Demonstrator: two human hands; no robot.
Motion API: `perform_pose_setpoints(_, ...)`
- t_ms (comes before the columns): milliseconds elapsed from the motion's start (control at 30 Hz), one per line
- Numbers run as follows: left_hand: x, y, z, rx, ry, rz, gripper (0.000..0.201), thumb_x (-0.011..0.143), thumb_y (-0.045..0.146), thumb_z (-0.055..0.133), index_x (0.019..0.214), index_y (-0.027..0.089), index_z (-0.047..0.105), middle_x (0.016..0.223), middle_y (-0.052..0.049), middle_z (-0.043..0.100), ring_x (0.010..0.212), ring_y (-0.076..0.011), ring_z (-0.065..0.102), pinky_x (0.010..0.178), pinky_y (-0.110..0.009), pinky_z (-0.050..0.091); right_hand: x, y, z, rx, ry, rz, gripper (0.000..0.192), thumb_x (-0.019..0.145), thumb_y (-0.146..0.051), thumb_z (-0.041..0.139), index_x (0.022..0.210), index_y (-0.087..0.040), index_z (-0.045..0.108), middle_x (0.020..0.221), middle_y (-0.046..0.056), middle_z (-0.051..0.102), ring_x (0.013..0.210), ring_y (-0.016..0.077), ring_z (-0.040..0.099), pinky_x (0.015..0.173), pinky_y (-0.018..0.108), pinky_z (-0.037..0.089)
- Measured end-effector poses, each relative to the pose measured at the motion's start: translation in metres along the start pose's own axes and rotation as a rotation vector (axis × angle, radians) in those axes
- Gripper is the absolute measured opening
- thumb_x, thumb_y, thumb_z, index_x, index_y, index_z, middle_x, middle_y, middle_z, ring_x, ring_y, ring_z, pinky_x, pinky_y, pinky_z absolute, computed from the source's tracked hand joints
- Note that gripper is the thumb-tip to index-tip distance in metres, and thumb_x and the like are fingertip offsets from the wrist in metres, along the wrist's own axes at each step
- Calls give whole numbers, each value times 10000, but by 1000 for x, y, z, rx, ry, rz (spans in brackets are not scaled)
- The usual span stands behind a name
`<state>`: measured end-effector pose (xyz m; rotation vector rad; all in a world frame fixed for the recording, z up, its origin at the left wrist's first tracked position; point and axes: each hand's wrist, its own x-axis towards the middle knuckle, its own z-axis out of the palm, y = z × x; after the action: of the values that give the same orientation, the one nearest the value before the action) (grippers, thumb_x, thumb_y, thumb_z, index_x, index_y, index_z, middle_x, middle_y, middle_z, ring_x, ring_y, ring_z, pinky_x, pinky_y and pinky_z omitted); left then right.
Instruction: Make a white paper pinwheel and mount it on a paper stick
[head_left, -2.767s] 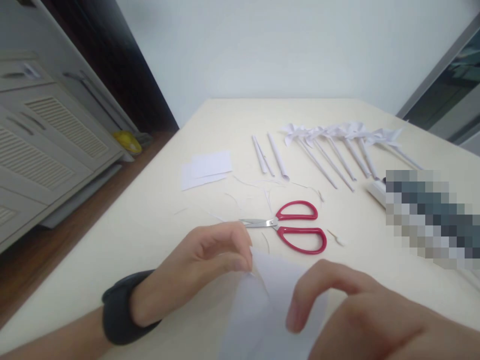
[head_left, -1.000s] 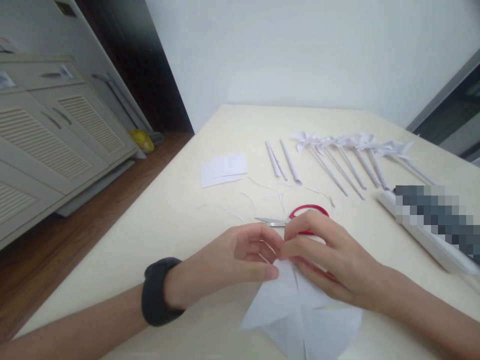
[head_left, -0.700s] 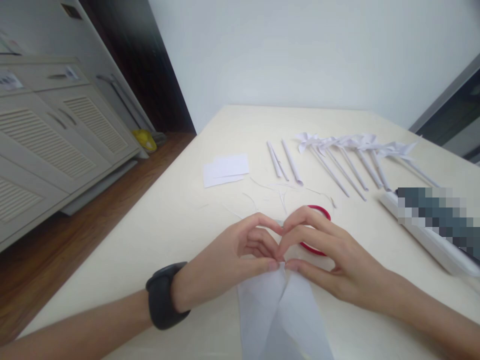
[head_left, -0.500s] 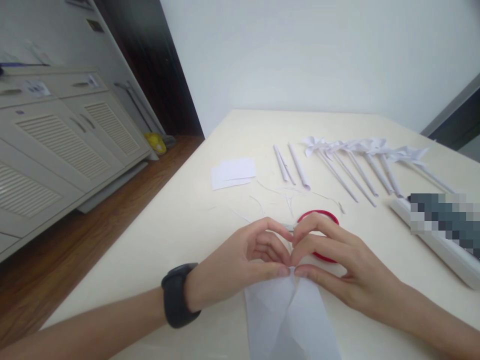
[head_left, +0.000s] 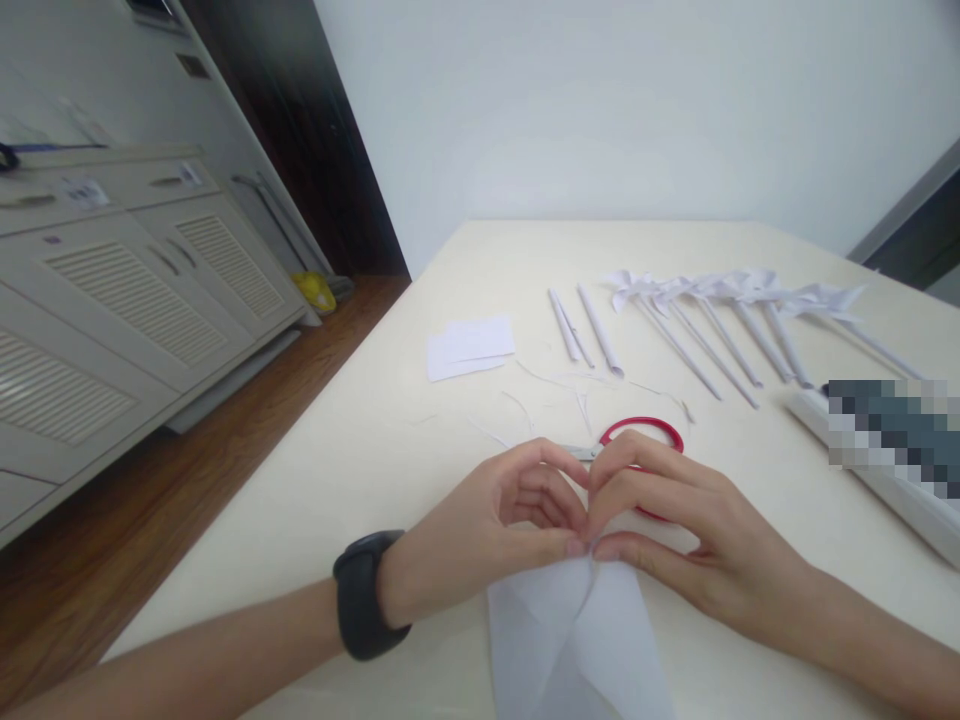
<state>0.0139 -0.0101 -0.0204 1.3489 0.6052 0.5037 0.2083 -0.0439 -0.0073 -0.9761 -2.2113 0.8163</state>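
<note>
A white paper sheet (head_left: 577, 650) lies on the cream table (head_left: 360, 470) right in front of me, its two upper flaps folded in toward a centre line. My left hand (head_left: 487, 525), with a black watch on the wrist, pinches the top of the left flap. My right hand (head_left: 675, 530) pinches the top of the right flap, thumb tips nearly touching. Red-handled scissors (head_left: 645, 432) lie just behind my fingers, mostly hidden by them.
Several finished white paper pinwheels (head_left: 720, 300) on rolled sticks lie at the back right. Three rolled paper sticks (head_left: 581, 325) and small paper squares (head_left: 469, 347) lie further left. Thin paper trimmings (head_left: 555, 385) are scattered mid-table. A white box (head_left: 885, 475) sits at right.
My hands came together at the top of the sheet and folded its two flaps inward to the centre. The hands now cover most of the scissors. In the last half second little has moved.
</note>
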Motion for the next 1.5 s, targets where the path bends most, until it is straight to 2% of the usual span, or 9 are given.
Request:
perform_pose_setpoints(67,0,1,0,-9,-5,9,286,750,124,607,994,180,467,815,-14,570,777,-131,550,748,-300,423,-1,0,0,17,21,-29,93,815,-130,549,836,-217,575,901,0,481,850,107,501,757,229,416)
perform_pose_setpoints(300,-1,10,1,97,11,-8,238,746,129,604,945,160,478,793,-5,561,767,-125,543,766,-297,419,4,-3,0,-1,48,1,100,813,-95,540,805,-186,581,862,10,506,813,109,504,718,234,424)
perform_pose_setpoints(433,-1,10,4,177,33,27,150,739,91,586,844,155,500,777,5,542,727,-114,528,728,-273,427,3,1,4,6,47,11,113,834,-106,505,815,-199,567,861,11,502,796,117,502,690,241,429)
perform_pose_setpoints(567,-2,8,6,233,87,93,143,739,41,556,812,156,512,772,10,532,710,-107,510,708,-258,426,1,3,7,13,57,16,137,840,-85,473,829,-201,546,871,12,501,798,120,501,686,246,424)
perform_pose_setpoints(833,-3,12,4,177,101,37,133,747,163,611,790,154,485,763,3,529,720,-108,505,690,-248,420,4,2,2,25,80,38,71,805,-141,567,829,-202,595,862,4,538,823,123,522,739,249,421)
perform_pose_setpoints(1067,-1,11,4,155,103,41,156,731,137,624,786,161,479,748,16,528,713,-101,508,676,-237,411,3,2,4,104,104,41,65,795,-146,582,790,-207,603,832,-3,549,784,116,535,700,237,436)
perform_pose_setpoints(1500,-3,11,4,225,98,66,116,745,133,593,754,165,482,757,6,527,725,-123,526,705,-270,432,4,3,5,59,100,-8,75,801,-125,564,796,-197,583,845,6,540,803,120,525,723,253,440)
